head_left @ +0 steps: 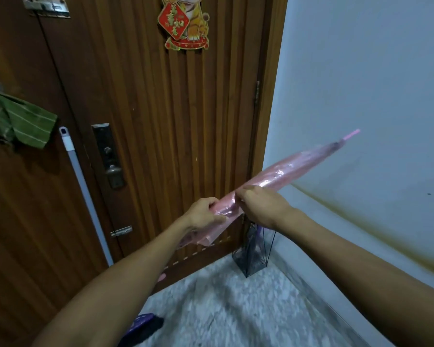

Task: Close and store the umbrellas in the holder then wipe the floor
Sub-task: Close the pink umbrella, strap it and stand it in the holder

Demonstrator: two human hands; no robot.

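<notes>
Head view: both hands hold a closed pink umbrella (pixel 273 176) in mid-air before the wooden door (pixel 161 121), its tip (pixel 351 134) pointing up and right toward the white wall (pixel 361 71). Left hand (pixel 203 213) has fingers curled round the lower canopy folds, thumb on top. Right hand (pixel 261 205) sits just beside it, fingers pinching the pink fabric from above. Both forearms are extended forward, converging. Below the hands, a black wire umbrella holder (pixel 254 259) stands on the speckled floor (pixel 236 309) in the corner. A mop handle (pixel 85 189) leans against the door; a green striped cloth (pixel 20 121) hangs at left.
</notes>
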